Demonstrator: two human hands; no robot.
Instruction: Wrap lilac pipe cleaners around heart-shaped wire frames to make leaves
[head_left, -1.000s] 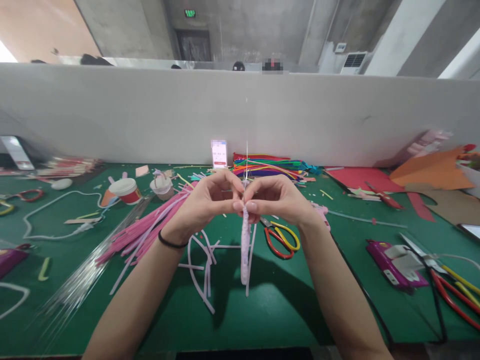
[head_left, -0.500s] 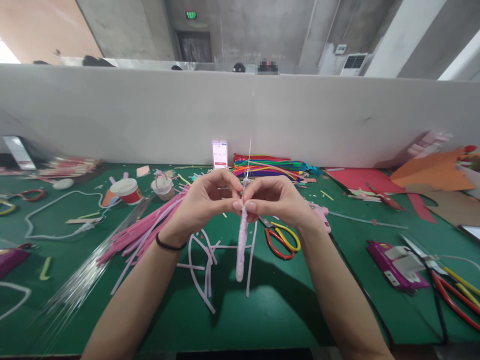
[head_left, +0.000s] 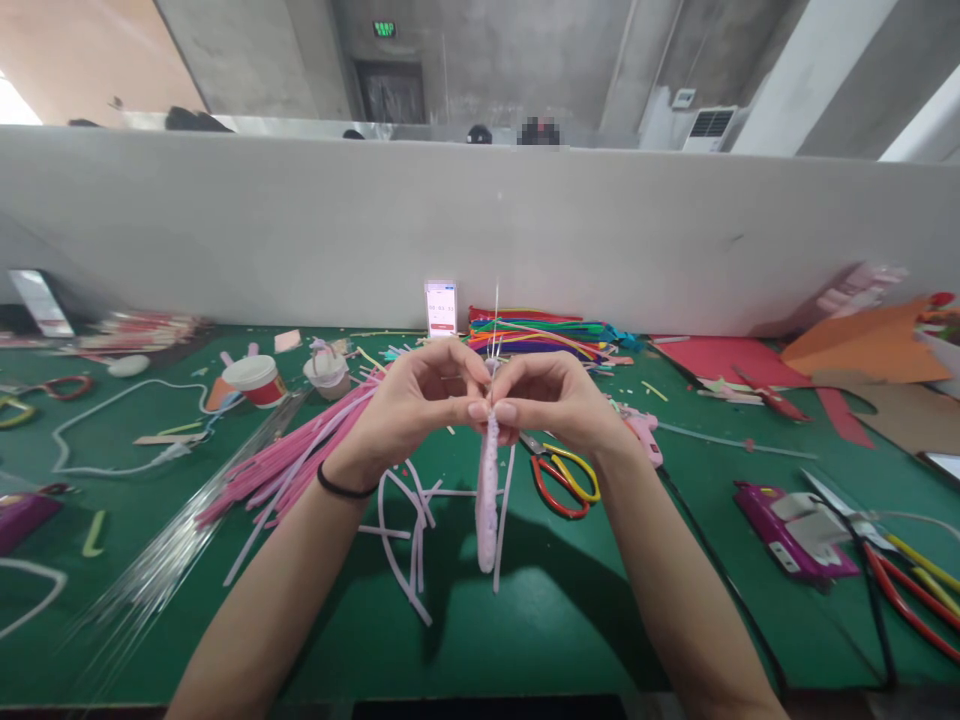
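Both hands meet at the middle of the view, above the green table. My left hand (head_left: 439,390) is pinched closed on a pale lilac fuzzy piece (head_left: 487,510), seemingly pipe cleaners, which hangs down narrow side on. My right hand (head_left: 544,395) pinches the same piece at its top, its fingertips touching those of the left. Thin wires (head_left: 496,325) stick up from between the fingers; their lower ends are hidden. Below lie several loose lilac pipe cleaners (head_left: 418,560). Red-and-yellow-handled scissors (head_left: 570,480) rest just right of the hanging piece.
Left of my hands lie a pink pipe cleaner bundle (head_left: 289,460), clear thin rods (head_left: 176,540) and a paper cup (head_left: 256,382). Behind stand a phone (head_left: 441,308) and a colourful pipe cleaner pile (head_left: 540,332). At right are a purple power strip (head_left: 795,530) and larger scissors (head_left: 892,570).
The hanging lilac piece has turned slightly, so more of its left face shows. Both hands keep their pinch at its top, almost in place.
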